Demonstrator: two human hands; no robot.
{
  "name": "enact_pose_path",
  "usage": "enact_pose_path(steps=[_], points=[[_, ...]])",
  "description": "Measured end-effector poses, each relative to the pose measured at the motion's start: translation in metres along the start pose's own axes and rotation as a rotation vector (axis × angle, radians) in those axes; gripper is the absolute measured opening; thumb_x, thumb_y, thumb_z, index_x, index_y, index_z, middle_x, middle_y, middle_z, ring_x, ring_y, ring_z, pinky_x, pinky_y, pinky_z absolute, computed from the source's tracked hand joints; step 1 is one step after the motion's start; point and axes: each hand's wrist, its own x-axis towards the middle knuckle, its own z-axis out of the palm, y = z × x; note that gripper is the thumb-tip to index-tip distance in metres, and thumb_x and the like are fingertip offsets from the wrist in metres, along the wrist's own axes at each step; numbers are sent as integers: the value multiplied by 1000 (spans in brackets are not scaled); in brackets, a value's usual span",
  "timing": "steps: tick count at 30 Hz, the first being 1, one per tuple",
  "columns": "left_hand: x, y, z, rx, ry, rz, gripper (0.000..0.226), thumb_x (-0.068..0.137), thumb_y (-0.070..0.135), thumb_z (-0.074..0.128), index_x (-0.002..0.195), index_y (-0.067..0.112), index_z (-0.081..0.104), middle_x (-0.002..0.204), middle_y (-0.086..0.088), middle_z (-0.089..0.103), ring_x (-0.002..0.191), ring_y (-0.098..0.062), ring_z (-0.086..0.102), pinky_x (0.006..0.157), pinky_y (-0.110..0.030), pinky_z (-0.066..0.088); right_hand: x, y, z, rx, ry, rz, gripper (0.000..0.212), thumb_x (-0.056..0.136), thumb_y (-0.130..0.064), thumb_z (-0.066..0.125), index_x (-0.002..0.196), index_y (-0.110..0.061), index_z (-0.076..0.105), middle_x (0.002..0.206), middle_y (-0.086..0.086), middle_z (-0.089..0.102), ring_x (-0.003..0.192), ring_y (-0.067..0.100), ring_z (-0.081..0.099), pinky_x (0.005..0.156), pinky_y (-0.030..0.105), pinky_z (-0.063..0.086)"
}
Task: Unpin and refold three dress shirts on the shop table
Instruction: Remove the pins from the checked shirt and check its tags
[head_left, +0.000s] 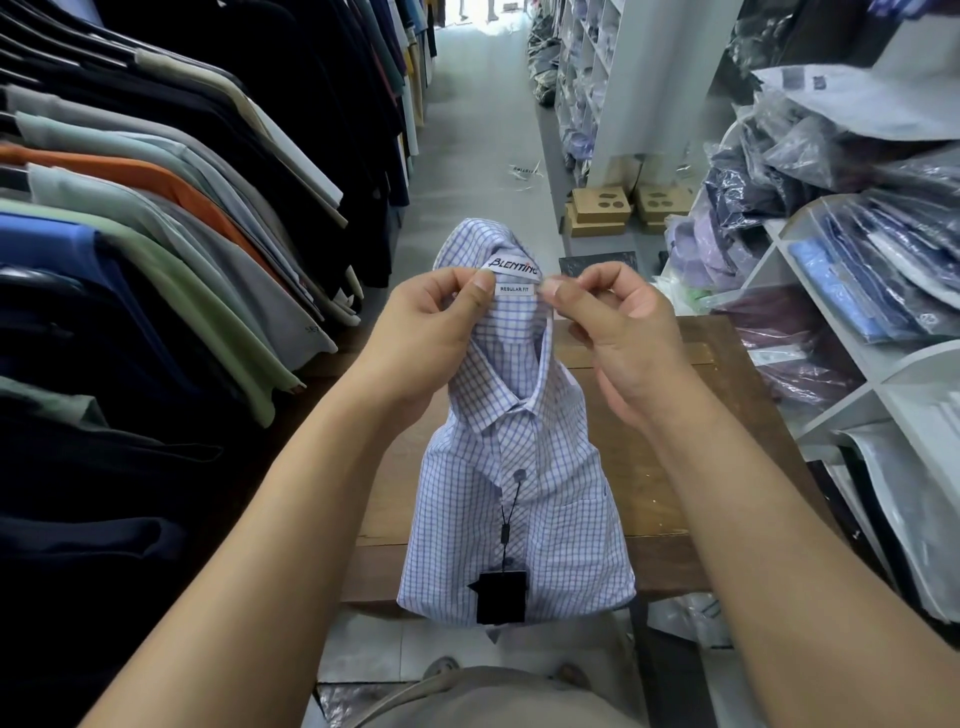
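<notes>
Left hand (415, 332) and right hand (621, 332) pinch the soft checked shirt (524, 519) at its upturned collar.

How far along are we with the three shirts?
Nothing looks finished: no refolded shirt lies on the wooden table. In hand: the checked shirt, folded with its black tag hanging, left hand and right hand pinching at its collar. Unpinning, refolding and two more shirts remain.

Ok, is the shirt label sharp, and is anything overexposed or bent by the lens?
Head view: the label on the checked shirt is sharp and readable; the floor at the far end is blown out white; the wide lens bows the hanging clothes and shelves near the edges.
</notes>
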Motion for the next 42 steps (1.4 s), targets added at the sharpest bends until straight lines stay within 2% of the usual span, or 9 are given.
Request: enact_pose_path(steps=[4, 9, 12, 16, 21, 25, 29, 36, 42], points=[[13, 17, -4, 103, 33, 54, 21, 104, 20, 55, 89, 10, 66, 77, -1, 69, 71, -12, 66, 67, -26, 56, 5, 11, -8, -78, -21, 135, 42, 71, -43, 83, 108, -32, 65, 124, 2, 67, 112, 16, 63, 91, 31, 50], [27, 35, -10, 291, -74, 56, 15, 102, 18, 58, 99, 5, 66, 80, -2, 65, 72, -12, 61, 69, -26, 52, -1, 14, -7, -69, -240, 217, 62, 78, -31, 78, 133, -11, 58, 122, 5, 72, 115, 21, 68, 100, 41, 52], [33, 38, -7, 515, 34, 55, 8, 90, 19, 73, 86, 16, 67, 57, 17, 59, 49, 2, 53, 46, -12, 42, -1, 9, -7, -106, -106, 147, 68, 70, -25, 83, 130, -8, 58, 111, 4, 76, 102, 20, 74, 85, 36, 58], [41, 30, 0, 740, 273, 132, 32, 77, 16, 78, 74, 21, 47, 83, 3, 54, 72, -14, 52, 50, -21, 37, 0, 9, -6, -273, -58, 49, 72, 64, -33, 90, 125, -15, 56, 114, 3, 73, 102, 16, 73, 85, 37, 60], [42, 26, 13, 865, 443, 228, 30, 79, 4, 61, 73, 23, 37, 103, -2, 43, 82, -24, 48, 62, -37, 42, 5, 8, -8, -349, -25, -38, 36, 83, -19, 82, 104, -21, 53, 108, 8, 73, 100, 24, 72, 90, 50, 59], [42, 20, 16, 672, 311, 274, 19, 79, 10, 60, 73, 23, 47, 107, 2, 43, 87, -2, 47, 80, -29, 48, 8, 9, -6, -398, 57, -76, 23, 90, -26, 75, 91, -23, 53, 101, 18, 71, 97, 42, 67, 83, 60, 56], [35, -22, 19, 730, 272, 79, 24, 85, 39, 66, 104, 29, 56, 139, -3, 35, 131, -23, 32, 113, -39, 28, 16, 10, -2, -383, 119, -57, 22, 91, -26, 74, 90, -20, 53, 102, 19, 71, 96, 38, 69, 82, 59, 57], [6, -90, 26, 645, 141, -158, 32, 101, 37, 40, 91, 10, 55, 91, -5, 61, 87, -23, 57, 67, -32, 41, 40, 22, 5, -572, 196, -72, 25, 89, -27, 71, 90, -13, 50, 105, 19, 66, 91, 31, 67, 82, 57, 55], [-19, -138, 30, 788, -198, -363, 28, 87, 40, 64, 77, 14, 61, 71, 5, 64, 67, -11, 58, 57, -26, 42, 53, 31, -2, -621, 228, -54, 27, 88, -29, 73, 92, -13, 52, 103, 15, 66, 93, 33, 65, 86, 52, 56]])
